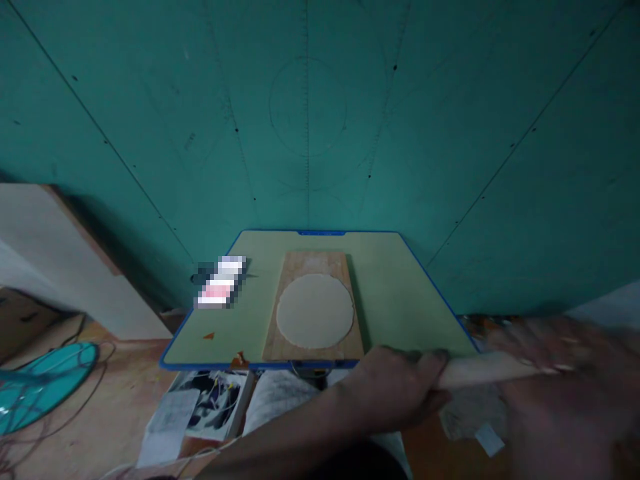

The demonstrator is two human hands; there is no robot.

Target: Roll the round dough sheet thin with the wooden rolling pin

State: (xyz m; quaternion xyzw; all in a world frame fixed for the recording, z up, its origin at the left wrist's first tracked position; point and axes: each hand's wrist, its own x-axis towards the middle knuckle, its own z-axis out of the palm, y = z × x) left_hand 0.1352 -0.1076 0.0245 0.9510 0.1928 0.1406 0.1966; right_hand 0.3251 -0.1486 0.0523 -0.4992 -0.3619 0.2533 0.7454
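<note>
A thin, rolled-out round of dough [315,311] lies on a wooden cutting board [351,340]. The board rests on a pale green tabletop with a blue rim [405,287]. Off the table's front right corner, my left hand [400,383] is closed around one end of a pale rolling pin [475,371]. My right hand [560,373], blurred by motion, has its fingers curled over the pin's other end. The pin is held roughly level, apart from the dough.
A pixelated phone-like object [220,283] stands at the table's left edge. Orange-brown scraps [239,360] lie near the front edge. Below is an open box with cables [215,407]; a turquoise round object [50,383] sits on the floor. A green wall [320,120] rises behind the table.
</note>
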